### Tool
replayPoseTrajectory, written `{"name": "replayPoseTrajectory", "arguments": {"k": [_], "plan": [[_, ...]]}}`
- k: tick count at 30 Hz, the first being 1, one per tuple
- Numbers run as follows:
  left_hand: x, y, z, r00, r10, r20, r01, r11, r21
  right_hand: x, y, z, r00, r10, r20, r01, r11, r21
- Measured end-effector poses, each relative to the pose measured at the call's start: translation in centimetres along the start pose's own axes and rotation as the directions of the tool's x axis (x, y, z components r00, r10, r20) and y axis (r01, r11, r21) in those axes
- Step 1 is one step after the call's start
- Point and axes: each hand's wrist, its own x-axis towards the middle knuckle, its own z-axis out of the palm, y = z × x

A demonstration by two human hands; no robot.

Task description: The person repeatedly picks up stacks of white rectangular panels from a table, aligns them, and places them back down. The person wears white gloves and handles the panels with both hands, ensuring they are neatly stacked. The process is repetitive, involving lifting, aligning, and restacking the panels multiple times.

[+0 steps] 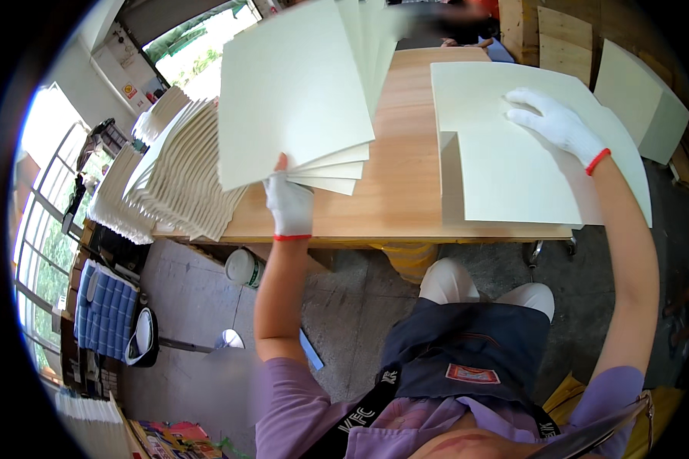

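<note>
My left hand (289, 205), in a white glove with a red cuff, grips several pale cream boards (295, 92) by their near edge. They are raised above the table and fanned out, one overlapping the other. The thumb lies on the top board and the other fingers are hidden beneath. On the right, my gloved right hand (555, 128) rests with outstretched fingers on a large cream sheet (520, 180), which lies over the table's right end. Another layer shows under that sheet's left edge.
Wavy stacks of cream sheets (187, 168) crowd the left end of the wooden table (406, 145). Beyond the table's far edge another person (452, 19) is partly visible and blurred. Below stand a bucket (244, 268) and a blue checked cushion (107, 310); a cream block (639, 99) stands far right.
</note>
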Motion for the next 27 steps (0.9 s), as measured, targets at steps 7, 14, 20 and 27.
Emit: {"name": "replayPoseTrajectory", "arguments": {"k": [7,14,20,27], "plan": [[-2.6,-10.6,-12.4,0.859,-0.289,-0.422,0.339,0.940,0.046,-0.3,0.1,0.3,0.997,-0.014,-0.074,0.010,0.999,-0.047],[-2.4,-11.7,-14.0,0.794,-0.349,-0.498,0.416,0.909,0.025,-0.5,0.4,0.5,0.996,-0.022,-0.088,0.019,0.999,-0.034],[-2.8,-11.3,-15.3,0.808,-0.464,-0.362,0.471,0.879,-0.073,-0.4,0.5,0.6,0.996,-0.047,-0.075,0.043,0.998,-0.051],[-3.5,-9.8,-24.9,0.735,-0.444,0.512,0.677,0.449,-0.583,1.1,-0.3,1.3,0.984,-0.161,-0.076,0.155,0.984,-0.083]]}}
